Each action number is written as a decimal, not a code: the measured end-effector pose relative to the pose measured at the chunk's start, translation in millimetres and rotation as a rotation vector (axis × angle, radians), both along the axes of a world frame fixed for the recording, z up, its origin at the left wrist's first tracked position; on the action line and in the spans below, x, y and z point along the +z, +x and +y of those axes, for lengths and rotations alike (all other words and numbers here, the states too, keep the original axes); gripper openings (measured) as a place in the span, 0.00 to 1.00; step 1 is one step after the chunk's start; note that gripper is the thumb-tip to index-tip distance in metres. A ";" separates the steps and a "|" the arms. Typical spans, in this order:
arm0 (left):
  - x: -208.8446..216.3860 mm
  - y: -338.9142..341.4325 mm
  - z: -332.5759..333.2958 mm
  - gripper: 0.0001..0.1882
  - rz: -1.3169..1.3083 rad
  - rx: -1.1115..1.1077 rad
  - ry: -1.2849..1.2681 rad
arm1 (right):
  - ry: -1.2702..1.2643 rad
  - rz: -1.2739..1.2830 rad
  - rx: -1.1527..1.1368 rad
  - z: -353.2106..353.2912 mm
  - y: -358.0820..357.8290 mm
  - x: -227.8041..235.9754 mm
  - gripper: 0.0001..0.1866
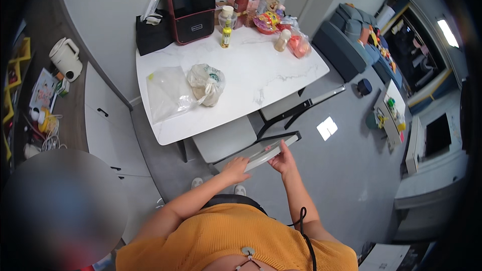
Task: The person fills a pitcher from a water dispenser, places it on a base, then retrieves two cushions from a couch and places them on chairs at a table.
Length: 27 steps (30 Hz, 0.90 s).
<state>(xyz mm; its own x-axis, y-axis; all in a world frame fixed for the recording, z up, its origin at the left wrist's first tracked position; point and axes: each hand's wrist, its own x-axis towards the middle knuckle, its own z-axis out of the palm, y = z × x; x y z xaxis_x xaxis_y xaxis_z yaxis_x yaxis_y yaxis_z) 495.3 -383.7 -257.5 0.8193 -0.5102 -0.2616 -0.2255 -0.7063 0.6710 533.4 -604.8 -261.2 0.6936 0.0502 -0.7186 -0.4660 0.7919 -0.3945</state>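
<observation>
In front of me at waist height is a pale grey flat thing point(261, 157) with a curved edge and a small pink mark. It overlaps the back of a chair; whether it is part of that chair I cannot tell. My left hand point(235, 171) is closed at its near left end, fingers bent over the edge. At its right end my right hand point(283, 159) grips it, thumb on top and fingers below. Just beyond is the chair's grey seat point(226, 138), partly under the table.
The white marble-look table point(241, 83) bears a clear plastic bag point(170, 95), a tied bag point(207, 84), a yellow bottle point(226, 35) and a red-black speaker point(192, 15). A second chair point(283, 110) stands right. Cabinets point(113, 140) line my left; a sofa point(341, 45) is far right.
</observation>
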 end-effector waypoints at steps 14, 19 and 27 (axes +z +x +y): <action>22.6 -25.1 -19.2 0.25 0.048 0.212 0.147 | 0.053 0.257 0.191 -8.3 13.2 -22.2 0.10; 24.7 -44.6 -36.6 0.26 0.078 0.185 0.150 | 0.081 0.244 0.188 -26.4 -11.9 -19.6 0.11; 24.2 -87.6 -69.8 0.25 0.105 0.140 0.125 | 0.095 0.255 0.133 -57.4 -59.1 -15.4 0.12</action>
